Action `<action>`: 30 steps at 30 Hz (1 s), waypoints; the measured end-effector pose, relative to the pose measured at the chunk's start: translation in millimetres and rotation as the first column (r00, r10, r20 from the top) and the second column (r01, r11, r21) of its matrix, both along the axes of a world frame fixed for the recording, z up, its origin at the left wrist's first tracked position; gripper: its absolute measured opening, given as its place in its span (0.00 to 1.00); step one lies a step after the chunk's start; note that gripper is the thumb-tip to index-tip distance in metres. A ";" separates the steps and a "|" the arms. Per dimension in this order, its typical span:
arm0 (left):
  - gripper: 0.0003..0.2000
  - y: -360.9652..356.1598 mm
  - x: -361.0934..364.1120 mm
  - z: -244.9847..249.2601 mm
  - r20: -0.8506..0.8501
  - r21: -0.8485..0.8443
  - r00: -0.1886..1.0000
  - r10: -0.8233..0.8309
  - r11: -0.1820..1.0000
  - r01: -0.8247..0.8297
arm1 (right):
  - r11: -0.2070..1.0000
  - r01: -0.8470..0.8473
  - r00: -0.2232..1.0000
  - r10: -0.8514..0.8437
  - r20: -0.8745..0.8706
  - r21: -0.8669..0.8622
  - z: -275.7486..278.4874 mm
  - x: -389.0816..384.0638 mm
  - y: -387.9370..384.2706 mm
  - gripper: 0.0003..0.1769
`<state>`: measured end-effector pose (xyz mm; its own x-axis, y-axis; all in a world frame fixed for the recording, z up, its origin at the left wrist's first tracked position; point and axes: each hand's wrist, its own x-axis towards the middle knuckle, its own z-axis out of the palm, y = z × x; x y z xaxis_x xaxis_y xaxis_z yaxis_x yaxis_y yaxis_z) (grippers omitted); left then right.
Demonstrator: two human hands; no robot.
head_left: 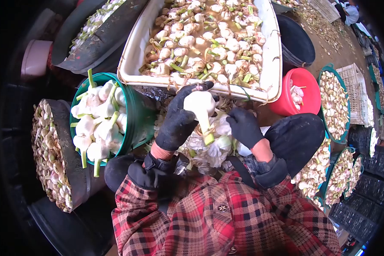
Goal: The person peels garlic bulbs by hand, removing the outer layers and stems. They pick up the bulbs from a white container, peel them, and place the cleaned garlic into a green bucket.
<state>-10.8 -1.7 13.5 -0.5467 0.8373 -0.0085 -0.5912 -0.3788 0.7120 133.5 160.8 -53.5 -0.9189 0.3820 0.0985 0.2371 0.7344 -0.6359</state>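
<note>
In my left hand (pixel 177 117), which wears a black glove, I grip a white garlic bulb (pixel 199 102) from the side, its cut green stem pointing down toward me. My right hand (pixel 245 127), also gloved in black, is just right of the bulb and apart from it. Its fingers are curled together, and what they hold, if anything, is hidden. Below both hands lies a heap of pale papery garlic skins (pixel 211 151). Ahead of them, a white tub (pixel 134 64) holds many unpeeled garlic bulbs in brownish water.
At left stands a green bucket (pixel 134 123) of clean white bulbs. Beyond it, a dark container (pixel 79 158) holds dirtier garlic. A red bucket (pixel 305 87) with a few bulbs is at right, near garlic-filled baskets (pixel 335 102) and a white crate (pixel 352 91). Another person (pixel 351 15) is far right.
</note>
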 end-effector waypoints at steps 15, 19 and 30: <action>0.33 8.3 14.6 -23.5 -0.672 -0.302 0.740 0.000 0.913 -0.274 | 0.922 0.121 0.957 -0.207 -0.203 -0.369 64.0 -20.0 -38.4 0.10; 0.31 6.5 15.4 -37.2 -0.647 -0.338 0.761 -0.050 0.913 -0.228 | 0.988 0.124 0.951 -0.144 -0.272 -0.090 60.8 -17.4 -37.3 0.09; 0.26 3.2 9.9 -43.3 -0.635 -0.324 0.768 -0.083 0.931 -0.167 | 0.913 0.027 0.993 -0.072 -0.095 -0.408 51.0 -16.3 -16.7 0.08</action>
